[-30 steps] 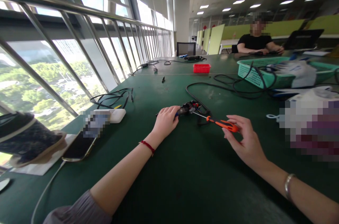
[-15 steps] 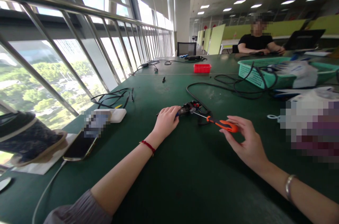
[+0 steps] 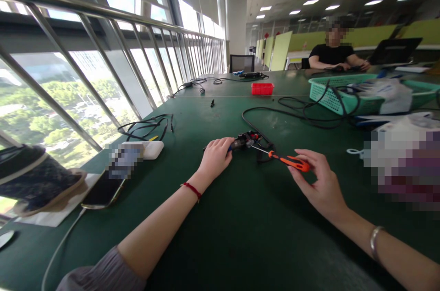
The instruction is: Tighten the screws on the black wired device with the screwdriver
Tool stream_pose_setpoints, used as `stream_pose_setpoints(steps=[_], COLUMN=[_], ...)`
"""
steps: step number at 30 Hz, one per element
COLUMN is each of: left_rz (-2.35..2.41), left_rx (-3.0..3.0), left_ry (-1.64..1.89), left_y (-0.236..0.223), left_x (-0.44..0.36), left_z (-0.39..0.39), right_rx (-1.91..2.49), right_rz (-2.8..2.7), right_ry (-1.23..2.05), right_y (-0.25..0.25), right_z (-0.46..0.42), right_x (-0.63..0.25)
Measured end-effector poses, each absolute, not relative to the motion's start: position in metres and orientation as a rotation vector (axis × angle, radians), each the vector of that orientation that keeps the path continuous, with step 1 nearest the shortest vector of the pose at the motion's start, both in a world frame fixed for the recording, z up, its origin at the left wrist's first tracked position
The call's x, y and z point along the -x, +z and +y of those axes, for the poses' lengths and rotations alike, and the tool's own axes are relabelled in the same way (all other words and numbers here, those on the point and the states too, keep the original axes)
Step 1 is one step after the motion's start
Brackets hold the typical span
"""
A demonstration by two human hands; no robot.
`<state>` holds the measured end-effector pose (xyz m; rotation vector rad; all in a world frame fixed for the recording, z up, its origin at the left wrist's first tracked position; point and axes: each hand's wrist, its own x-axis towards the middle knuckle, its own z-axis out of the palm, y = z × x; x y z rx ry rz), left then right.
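My left hand (image 3: 215, 156) is wrapped over a dark corded device (image 3: 245, 140), pressing it to the green table. The device's far end is open and shows red, black and metal parts; its near end is hidden under my palm. Between the thumb and fingers of my right hand (image 3: 318, 176) is the handle of an orange and black screwdriver (image 3: 295, 162). Its thin shaft slants up to the left, and the tip is at the device's exposed parts. Whether the tip sits in a screw is too small to tell.
A black cable (image 3: 268, 108) runs from the device toward a teal basket (image 3: 326, 96). A red tray (image 3: 262, 89) stands further back. At left lie a phone (image 3: 103, 192), a white charger (image 3: 153, 150) and black cords (image 3: 147, 126). Across the table sits a person (image 3: 333, 56).
The screwdriver handle has turned about its length, showing more orange now. My right thumb has shifted slightly along it. My left hand and the device stay put.
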<state>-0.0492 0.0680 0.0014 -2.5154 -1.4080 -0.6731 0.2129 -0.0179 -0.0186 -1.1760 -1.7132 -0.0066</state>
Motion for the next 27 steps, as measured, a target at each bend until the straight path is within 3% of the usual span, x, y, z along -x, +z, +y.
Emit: stream_pose_setpoints(steps=[7, 13, 21, 27], left_rz=[-1.407, -1.407, -1.409, -1.4], left_rx=[2.518, 2.515, 2.522, 2.523], left_ry=[-0.675, -0.679, -0.67, -0.686], left_y=[0.001, 0.0, 0.002, 0.0], left_x=[0.05, 0.05, 0.049, 0.05], left_z=[0.068, 0.069, 0.067, 0.07], right_rx=[1.126, 1.208, 1.113, 1.183], right_rz=[-1.734, -1.901, -1.792, -1.88], right_ry=[-0.053, 0.264, -0.097, 0.1], right_y=[-0.02, -0.011, -0.016, -0.014], right_z=[-0.016, -0.021, -0.018, -0.021], right_x=[-0.213, -0.209, -0.209, -0.209])
